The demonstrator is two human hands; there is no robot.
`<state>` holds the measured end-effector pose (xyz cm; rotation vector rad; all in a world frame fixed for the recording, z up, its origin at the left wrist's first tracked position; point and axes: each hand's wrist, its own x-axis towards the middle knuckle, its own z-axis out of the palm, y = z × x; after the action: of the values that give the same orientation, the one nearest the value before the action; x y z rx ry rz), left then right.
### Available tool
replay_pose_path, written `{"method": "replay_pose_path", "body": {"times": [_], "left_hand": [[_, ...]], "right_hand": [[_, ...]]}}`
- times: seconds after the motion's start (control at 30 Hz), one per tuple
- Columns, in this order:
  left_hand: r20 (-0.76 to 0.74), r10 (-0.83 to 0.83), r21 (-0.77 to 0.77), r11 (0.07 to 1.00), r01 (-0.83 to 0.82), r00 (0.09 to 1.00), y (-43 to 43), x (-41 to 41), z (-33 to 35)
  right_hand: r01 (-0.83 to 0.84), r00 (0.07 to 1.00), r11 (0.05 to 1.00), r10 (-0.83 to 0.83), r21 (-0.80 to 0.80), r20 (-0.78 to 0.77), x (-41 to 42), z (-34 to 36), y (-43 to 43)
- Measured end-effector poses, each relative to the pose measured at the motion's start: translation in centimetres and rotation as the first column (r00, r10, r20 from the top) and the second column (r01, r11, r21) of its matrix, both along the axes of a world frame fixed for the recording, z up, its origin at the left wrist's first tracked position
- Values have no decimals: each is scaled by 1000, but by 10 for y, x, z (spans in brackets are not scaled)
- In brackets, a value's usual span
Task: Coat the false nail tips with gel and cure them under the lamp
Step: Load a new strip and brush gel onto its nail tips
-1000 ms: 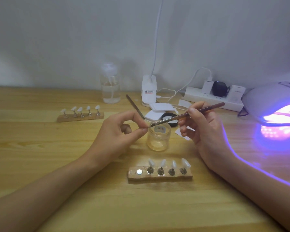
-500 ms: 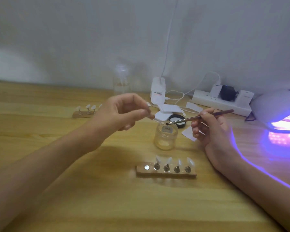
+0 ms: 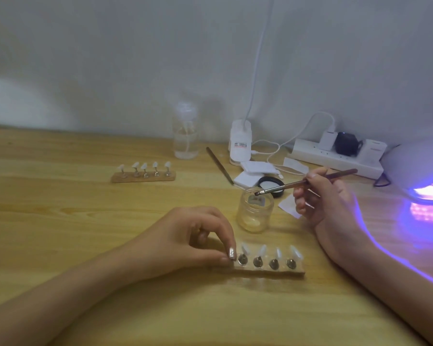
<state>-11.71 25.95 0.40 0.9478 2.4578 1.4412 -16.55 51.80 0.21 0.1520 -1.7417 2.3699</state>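
A wooden holder (image 3: 273, 270) lies near me with several white nail tips on metal stands. My left hand (image 3: 198, 243) rests at its left end, thumb and forefinger pinching a small metal nail tip stand (image 3: 232, 253) over the leftmost slot. My right hand (image 3: 320, 198) grips a brush (image 3: 293, 184) whose tip hovers over the mouth of the clear gel jar (image 3: 254, 216). A second holder (image 3: 143, 177) with several tips sits farther left. The curing lamp (image 3: 420, 168) glows purple at the right edge.
Behind the jar lie its black lid (image 3: 273, 183), white pads (image 3: 256, 168) and a second thin tool (image 3: 219, 166). A clear bottle (image 3: 186, 136), a white clip base (image 3: 240, 143) with cable and a power strip (image 3: 335, 158) stand along the wall.
My left hand came down from in front of the jar to the left end of the near holder with the stand. The brush tip shifted over the jar mouth.
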Motion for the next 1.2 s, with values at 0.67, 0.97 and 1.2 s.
{"method": "replay_pose_path", "body": {"times": [0.67, 0.97, 1.2], "left_hand": [[-157, 210, -149, 961, -234, 965, 21, 22, -9], [-150, 223, -110, 964, -240, 963, 17, 27, -3], [-167, 237, -105, 961, -256, 957, 15, 30, -3]], "right_hand": [[-4, 1000, 1000, 4, 3, 6, 0, 0, -1], [-9, 1000, 1000, 9, -13, 22, 0, -1, 0], [-6, 1000, 999, 6, -33, 2, 0, -2, 2]]}}
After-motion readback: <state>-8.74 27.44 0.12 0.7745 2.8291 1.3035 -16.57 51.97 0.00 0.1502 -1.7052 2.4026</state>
